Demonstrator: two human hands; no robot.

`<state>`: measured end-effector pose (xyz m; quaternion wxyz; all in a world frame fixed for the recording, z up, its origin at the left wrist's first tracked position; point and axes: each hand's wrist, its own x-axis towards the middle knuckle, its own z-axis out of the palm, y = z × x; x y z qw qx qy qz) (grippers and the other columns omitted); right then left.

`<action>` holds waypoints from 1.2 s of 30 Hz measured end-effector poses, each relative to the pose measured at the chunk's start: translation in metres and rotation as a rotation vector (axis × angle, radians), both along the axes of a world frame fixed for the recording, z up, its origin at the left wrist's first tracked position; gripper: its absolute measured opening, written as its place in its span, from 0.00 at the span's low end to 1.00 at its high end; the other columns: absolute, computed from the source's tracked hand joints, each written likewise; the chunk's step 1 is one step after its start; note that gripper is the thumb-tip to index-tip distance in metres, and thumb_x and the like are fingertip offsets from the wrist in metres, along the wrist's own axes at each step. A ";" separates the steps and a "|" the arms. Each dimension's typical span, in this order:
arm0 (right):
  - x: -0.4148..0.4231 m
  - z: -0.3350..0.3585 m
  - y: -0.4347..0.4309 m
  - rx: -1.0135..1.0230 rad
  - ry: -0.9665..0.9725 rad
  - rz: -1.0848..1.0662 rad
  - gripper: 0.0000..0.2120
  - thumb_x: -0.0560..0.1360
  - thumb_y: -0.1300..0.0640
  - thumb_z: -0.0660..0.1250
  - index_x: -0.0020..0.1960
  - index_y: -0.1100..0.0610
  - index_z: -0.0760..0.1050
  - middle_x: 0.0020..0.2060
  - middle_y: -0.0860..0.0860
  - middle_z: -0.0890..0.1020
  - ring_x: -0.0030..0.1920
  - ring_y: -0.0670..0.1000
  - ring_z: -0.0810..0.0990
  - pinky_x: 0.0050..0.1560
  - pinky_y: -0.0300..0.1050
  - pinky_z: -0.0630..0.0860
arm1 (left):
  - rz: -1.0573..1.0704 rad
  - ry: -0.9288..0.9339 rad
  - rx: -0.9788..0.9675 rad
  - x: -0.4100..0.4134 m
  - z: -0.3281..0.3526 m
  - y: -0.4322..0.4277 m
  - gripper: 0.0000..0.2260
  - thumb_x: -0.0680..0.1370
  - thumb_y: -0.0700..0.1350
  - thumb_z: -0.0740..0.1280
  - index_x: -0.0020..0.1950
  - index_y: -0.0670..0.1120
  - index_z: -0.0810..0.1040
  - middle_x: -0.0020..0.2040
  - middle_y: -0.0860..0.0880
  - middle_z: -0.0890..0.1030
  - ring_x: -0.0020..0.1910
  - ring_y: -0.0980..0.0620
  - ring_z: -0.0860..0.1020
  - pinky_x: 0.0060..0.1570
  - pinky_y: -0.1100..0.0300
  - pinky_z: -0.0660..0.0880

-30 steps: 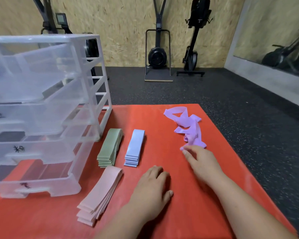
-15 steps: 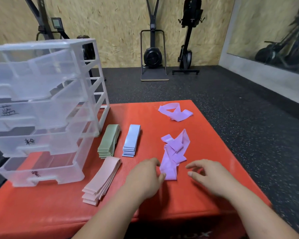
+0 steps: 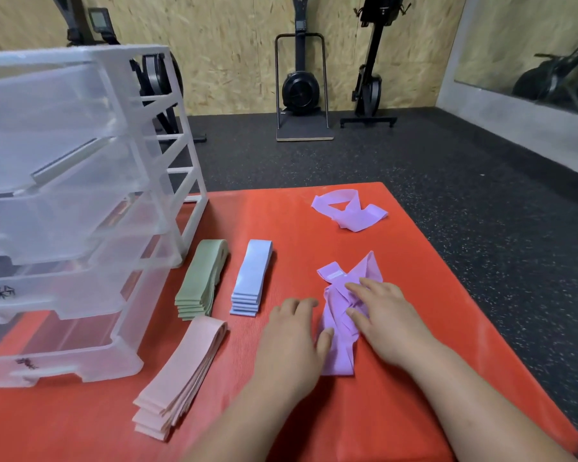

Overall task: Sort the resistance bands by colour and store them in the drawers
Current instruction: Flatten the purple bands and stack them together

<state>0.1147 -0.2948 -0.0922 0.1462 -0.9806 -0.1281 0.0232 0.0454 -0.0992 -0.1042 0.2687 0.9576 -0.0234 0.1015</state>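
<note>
On the red mat (image 3: pixel 431 295), three neat stacks, two purple clumps; both hands flat, each grip released, pressing the near clump (image 3: pixel 341 315).

Right hand (image 3: pixel 386 320) has come in from the bare mat at lower right onto the crumpled purple bands (image 3: pixel 342 315), fingers now flat on them. Left hand (image 3: pixel 292 338) moved up against the heap's left edge, thumb touching it. A second earlier this heap lay joined with the far purple bands (image 3: pixel 349 210), upper centre.
</note>
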 end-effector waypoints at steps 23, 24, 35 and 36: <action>-0.002 0.064 -0.006 0.746 -0.311 -0.027 0.12 0.77 0.59 0.75 0.52 0.40 0.84 0.51 0.36 0.83 0.50 0.41 0.82 0.49 0.37 0.78 | -0.027 -0.076 -0.482 0.014 0.024 0.007 0.18 0.81 0.53 0.71 0.71 0.58 0.75 0.61 0.61 0.80 0.58 0.61 0.79 0.58 0.60 0.77; -0.005 0.067 -0.006 0.768 -0.312 0.001 0.12 0.77 0.59 0.75 0.52 0.41 0.85 0.51 0.36 0.84 0.50 0.42 0.83 0.47 0.35 0.77 | -0.037 -0.039 -0.568 0.013 0.028 0.005 0.19 0.81 0.53 0.72 0.71 0.59 0.75 0.59 0.60 0.81 0.54 0.60 0.81 0.54 0.61 0.78; -0.026 0.068 -0.004 0.834 -0.023 0.175 0.17 0.71 0.59 0.81 0.55 0.43 0.85 0.54 0.43 0.86 0.51 0.49 0.86 0.54 0.51 0.82 | -0.167 0.176 -0.857 0.012 0.033 0.000 0.10 0.83 0.51 0.71 0.64 0.53 0.82 0.51 0.48 0.88 0.50 0.47 0.86 0.49 0.55 0.81; -0.026 0.067 -0.005 0.841 -0.006 0.174 0.17 0.71 0.60 0.81 0.55 0.44 0.85 0.54 0.44 0.86 0.51 0.49 0.86 0.54 0.55 0.83 | -0.176 0.189 -0.867 0.012 0.034 -0.001 0.11 0.83 0.52 0.70 0.65 0.54 0.82 0.53 0.49 0.88 0.52 0.50 0.86 0.50 0.56 0.80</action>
